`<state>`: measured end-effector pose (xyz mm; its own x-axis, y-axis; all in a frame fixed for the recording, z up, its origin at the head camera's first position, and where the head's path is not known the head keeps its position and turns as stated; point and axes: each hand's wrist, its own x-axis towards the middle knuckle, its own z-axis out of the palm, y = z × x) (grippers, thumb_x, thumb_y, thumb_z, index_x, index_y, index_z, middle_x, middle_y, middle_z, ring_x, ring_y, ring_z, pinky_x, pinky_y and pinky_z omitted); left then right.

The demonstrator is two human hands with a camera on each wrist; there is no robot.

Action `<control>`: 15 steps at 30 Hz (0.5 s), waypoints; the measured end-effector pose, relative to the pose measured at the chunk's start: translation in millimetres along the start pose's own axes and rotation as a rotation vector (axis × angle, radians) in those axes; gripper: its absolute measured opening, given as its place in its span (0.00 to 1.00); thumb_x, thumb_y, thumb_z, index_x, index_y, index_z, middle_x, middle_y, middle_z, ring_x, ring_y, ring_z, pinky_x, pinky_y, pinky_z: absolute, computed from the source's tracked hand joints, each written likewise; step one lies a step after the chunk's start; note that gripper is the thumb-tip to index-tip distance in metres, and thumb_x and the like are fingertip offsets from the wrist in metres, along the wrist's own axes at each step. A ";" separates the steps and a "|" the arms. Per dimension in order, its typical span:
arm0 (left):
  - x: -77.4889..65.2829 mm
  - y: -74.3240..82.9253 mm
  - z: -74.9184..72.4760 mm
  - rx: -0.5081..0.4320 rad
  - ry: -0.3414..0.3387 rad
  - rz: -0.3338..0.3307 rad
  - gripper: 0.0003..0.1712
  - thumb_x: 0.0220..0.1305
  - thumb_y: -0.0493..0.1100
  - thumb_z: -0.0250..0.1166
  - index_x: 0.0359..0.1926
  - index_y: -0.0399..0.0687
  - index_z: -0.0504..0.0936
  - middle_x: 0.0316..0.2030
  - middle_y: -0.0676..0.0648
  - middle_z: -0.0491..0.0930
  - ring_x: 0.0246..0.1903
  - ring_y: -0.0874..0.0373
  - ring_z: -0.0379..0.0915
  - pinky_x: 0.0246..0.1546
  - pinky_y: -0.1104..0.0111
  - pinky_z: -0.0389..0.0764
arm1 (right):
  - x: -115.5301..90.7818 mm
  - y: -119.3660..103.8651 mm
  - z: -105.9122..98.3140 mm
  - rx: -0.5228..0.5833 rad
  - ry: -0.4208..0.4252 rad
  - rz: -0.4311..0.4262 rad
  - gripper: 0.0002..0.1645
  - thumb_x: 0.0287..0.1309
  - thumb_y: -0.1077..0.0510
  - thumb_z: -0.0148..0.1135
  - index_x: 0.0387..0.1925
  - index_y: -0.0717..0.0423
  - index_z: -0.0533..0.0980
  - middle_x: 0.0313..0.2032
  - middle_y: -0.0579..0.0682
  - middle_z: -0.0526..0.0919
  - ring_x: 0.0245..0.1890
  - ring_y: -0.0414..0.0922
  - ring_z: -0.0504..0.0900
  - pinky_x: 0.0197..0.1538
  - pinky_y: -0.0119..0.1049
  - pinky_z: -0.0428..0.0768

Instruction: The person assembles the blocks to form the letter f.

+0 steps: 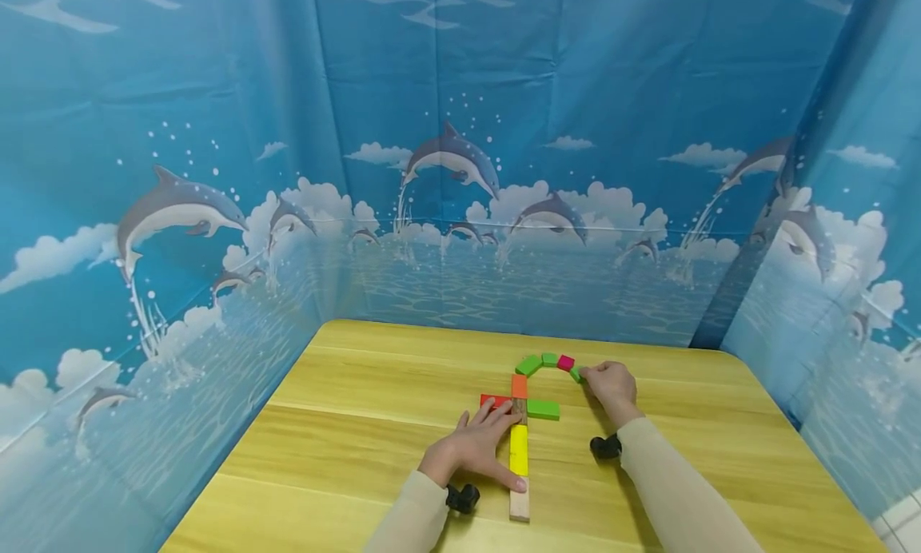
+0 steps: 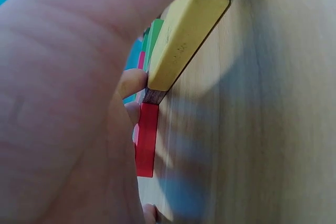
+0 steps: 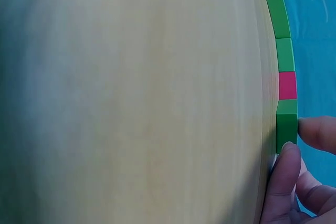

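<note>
Toy blocks lie in a row on the table: a pale wooden block (image 1: 519, 507), a yellow block (image 1: 519, 449), a brown block (image 1: 520, 407) and an orange block (image 1: 519, 386). A red block (image 2: 147, 142) and a long green block (image 1: 543, 410) flank the brown one. My left hand (image 1: 475, 447) spreads over this row, thumb at the pale block, fingertips by the red and brown ones. Beyond the orange block, green blocks (image 1: 528, 366) and a crimson block (image 1: 565, 363) curve rightward. At the curve's end my right hand (image 1: 613, 387) pinches a small green block (image 3: 286, 129) between thumb and finger.
The yellowish wood-grain table (image 1: 345, 393) has rounded far corners. Behind and beside it hangs a blue curtain (image 1: 446, 289) printed with dolphins. Small black devices sit on both wrists, the left one (image 1: 463, 499) close over the tabletop.
</note>
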<state>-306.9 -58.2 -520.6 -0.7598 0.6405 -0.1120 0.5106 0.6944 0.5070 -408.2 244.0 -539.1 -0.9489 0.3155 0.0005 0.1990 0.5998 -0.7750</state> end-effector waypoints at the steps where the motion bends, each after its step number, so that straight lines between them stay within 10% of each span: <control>1: 0.0 0.2 -0.2 0.003 -0.001 0.001 0.62 0.51 0.72 0.73 0.80 0.65 0.51 0.80 0.54 0.39 0.78 0.49 0.27 0.70 0.34 0.37 | -0.3 0.2 -0.5 -0.001 0.002 -0.002 0.20 0.65 0.46 0.64 0.36 0.60 0.82 0.25 0.51 0.82 0.28 0.49 0.76 0.31 0.42 0.73; 15: -4.0 5.8 -1.9 0.006 -0.016 -0.003 0.64 0.51 0.72 0.72 0.81 0.62 0.49 0.80 0.53 0.38 0.78 0.48 0.26 0.69 0.34 0.37 | -6.1 -3.1 -6.9 0.010 -0.021 0.011 0.21 0.65 0.44 0.64 0.35 0.61 0.82 0.22 0.51 0.81 0.26 0.50 0.76 0.31 0.42 0.73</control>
<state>-301.6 -57.4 -515.6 -0.7544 0.6439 -0.1275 0.5108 0.6980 0.5019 -401.4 245.3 -532.4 -0.9517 0.3063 -0.0210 0.2068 0.5891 -0.7812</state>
